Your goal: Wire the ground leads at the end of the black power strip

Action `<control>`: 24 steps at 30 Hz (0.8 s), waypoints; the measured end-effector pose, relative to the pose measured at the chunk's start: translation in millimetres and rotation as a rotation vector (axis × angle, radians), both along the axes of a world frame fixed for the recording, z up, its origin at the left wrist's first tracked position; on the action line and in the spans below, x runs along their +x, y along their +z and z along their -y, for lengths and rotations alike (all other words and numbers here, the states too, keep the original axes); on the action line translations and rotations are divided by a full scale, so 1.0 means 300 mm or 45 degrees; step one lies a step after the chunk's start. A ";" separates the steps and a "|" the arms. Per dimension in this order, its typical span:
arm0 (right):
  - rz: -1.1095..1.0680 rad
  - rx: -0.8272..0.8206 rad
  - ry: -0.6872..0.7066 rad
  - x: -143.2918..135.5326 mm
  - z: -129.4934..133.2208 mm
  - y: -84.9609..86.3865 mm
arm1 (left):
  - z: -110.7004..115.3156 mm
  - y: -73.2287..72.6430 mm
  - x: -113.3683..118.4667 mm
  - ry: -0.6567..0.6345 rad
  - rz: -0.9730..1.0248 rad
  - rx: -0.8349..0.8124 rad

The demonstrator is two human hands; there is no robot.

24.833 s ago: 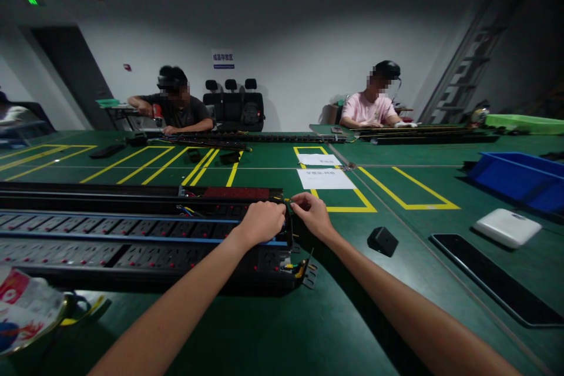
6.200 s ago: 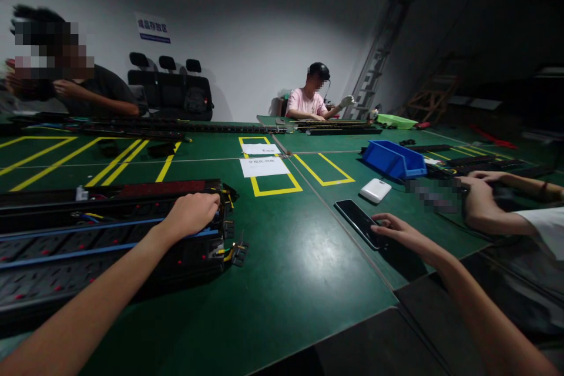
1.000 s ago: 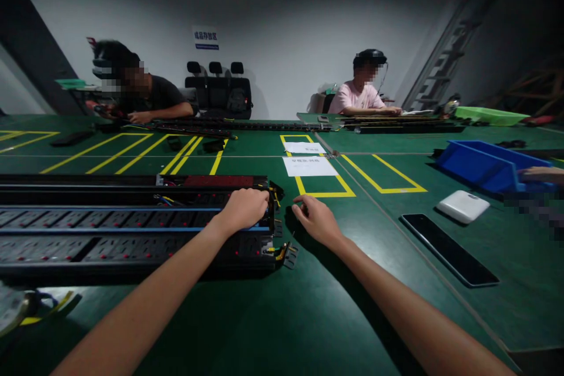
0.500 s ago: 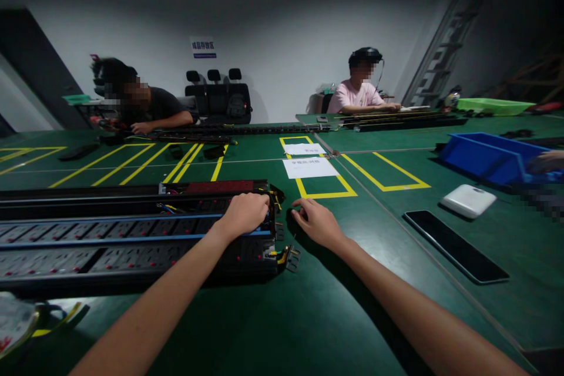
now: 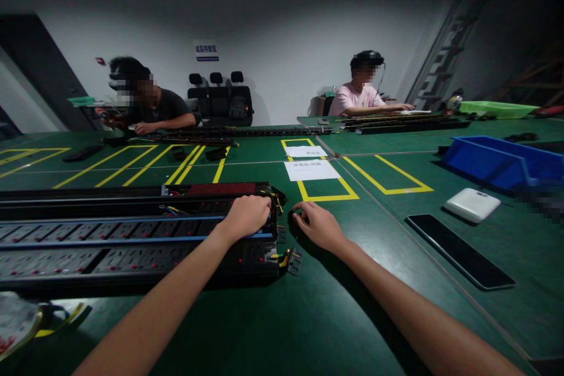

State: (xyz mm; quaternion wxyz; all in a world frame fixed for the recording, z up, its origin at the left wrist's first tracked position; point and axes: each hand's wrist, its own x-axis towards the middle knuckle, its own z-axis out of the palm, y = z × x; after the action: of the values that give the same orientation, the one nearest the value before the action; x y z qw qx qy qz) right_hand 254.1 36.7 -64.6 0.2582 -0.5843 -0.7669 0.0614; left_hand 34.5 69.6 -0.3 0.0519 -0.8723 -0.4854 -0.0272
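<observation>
Long black socket strips (image 5: pixel 132 258) with red dots and blue edges lie side by side on the green table (image 5: pixel 247 329) at the left. My left hand (image 5: pixel 248 215) rests on the right end of the strips, fingers bent over the edge; what its fingertips grip, if anything, is hidden. Just right of the strip ends, my right hand (image 5: pixel 318 224) hovers at the table with curled fingers, thumb and forefinger near each other; anything between them is too small to make out. A small dark end piece with yellow-green wires (image 5: pixel 294 261) sticks out from the nearest strip.
White paper sheets (image 5: pixel 312 171) lie beyond my hands. At the right are a black phone (image 5: pixel 458 251), a white box (image 5: pixel 473 204) and a blue bin (image 5: pixel 497 161). Two people sit across the table. A clear bag (image 5: pixel 15 320) lies at the lower left.
The view has shifted slightly, and my hands keep nearly the same place at the strip ends. A hand by the blue bin has left view; the right-hand person's arm reaches further right.
</observation>
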 end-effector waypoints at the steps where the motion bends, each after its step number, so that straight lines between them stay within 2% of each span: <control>1: -0.002 0.001 0.006 0.000 0.000 -0.001 | 0.001 0.000 0.000 -0.004 0.003 0.003; 24: 0.017 0.003 0.062 0.009 -0.010 -0.020 | 0.006 -0.005 -0.003 -0.018 0.027 0.012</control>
State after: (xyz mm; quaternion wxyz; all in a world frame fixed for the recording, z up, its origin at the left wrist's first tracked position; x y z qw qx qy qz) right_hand 256.8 39.7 -70.5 0.2523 -0.5656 -0.7826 0.0630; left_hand 33.6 67.9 -1.7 0.0507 -0.8751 -0.4798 -0.0390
